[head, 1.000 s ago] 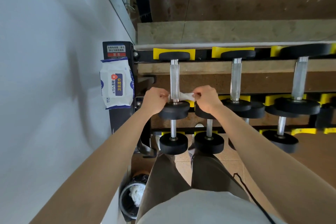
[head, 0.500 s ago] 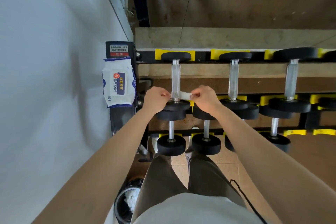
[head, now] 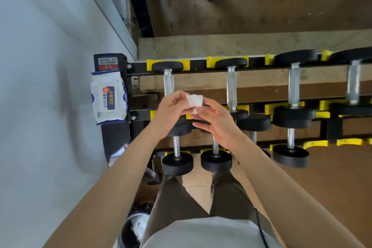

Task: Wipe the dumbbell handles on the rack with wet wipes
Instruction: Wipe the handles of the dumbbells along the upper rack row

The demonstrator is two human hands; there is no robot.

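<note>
White wet wipe pack (head: pixel 108 96) sits on the rack's left end post, against the wall. A bin (head: pixel 133 227) with used white wipes stands on the floor below, near the person's legs. Next comes the first top-row dumbbell handle (head: pixel 168 82), chrome, with its long axis running straight away from the person between two black heads. The left hand (head: pixel 171 106) is just in front of this handle's near end, thumb and fingers pinching the left side of a small folded wipe (head: pixel 194 100). The wipe is held up between both hands and bunched, not wrapped round any handle; whether it touches the first one I can't tell. The right hand (head: pixel 217 121) pinches the wipe's lower edge with thumb and forefinger, its other fingers loosely stretched out. Judgement: the wipe is being refolded between handles. To the right, the second handle (head: pixel 231 88) lies parallel to the first and near the right hand, which is the closer hand to it. The third handle (head: pixel 294 84) and fourth handle (head: pixel 353 84) are further right on the rack (head: pixel 197 65), well apart from both hands. The next move probably shifts the wipe rightward and wraps it across the bar, with strokes running along the far-near axis.
</note>
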